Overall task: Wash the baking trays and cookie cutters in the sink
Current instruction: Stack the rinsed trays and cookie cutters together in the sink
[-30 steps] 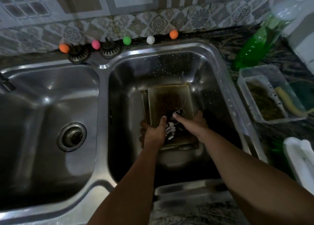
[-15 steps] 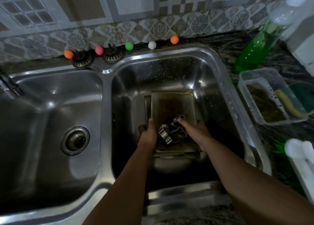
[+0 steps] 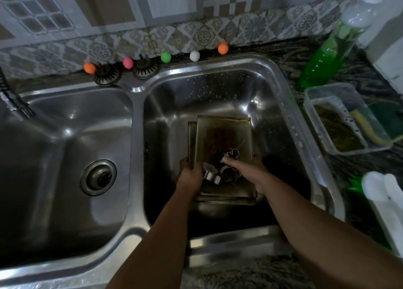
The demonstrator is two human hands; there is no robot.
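Stacked baking trays, stained dark in the middle, sit in the right sink basin. Several metal cookie cutters lie on the top tray near its front edge; one is shaped like a gingerbread man. My left hand grips the trays' left front edge, thumb on top. My right hand holds the right front edge, its thumb lying over the cutters. The trays' near ends are partly hidden by my hands.
The left basin has a drain, with a tap at its far left. Two strainers and coloured balls line the back ledge. A green soap bottle, a tub with sponge and a white object stand on the right.
My left thumb has slid off the cutters to the trays' left edge, and my right hand has settled on the right edge. The view has shifted slightly.
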